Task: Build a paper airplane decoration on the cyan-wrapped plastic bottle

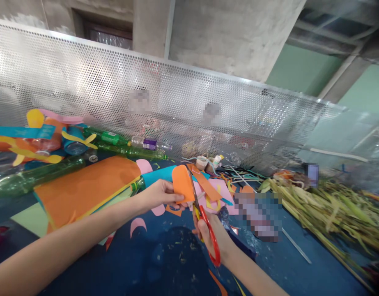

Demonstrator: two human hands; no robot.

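Note:
My left hand (163, 193) pinches a small piece of orange paper (182, 183) with one rounded end, held up above the table. My right hand (209, 234) grips a pair of scissors with red handles (214, 242), and their blades lie along the right edge of the orange paper. Below and behind the hands are scraps of pink paper (210, 189), an orange strip (207, 183) and yellow offcuts. A curved pink scrap (138, 225) lies on the dark blue table (164, 263) under my left forearm.
Orange sheets (90, 185) are stacked at left beside a green plastic bottle (38, 176). Paper-and-bottle airplanes (43, 133) stand at far left. Dry corn husks (327, 209) are heaped at right. Small cups (202, 162) stand before a perforated metal panel (177, 98).

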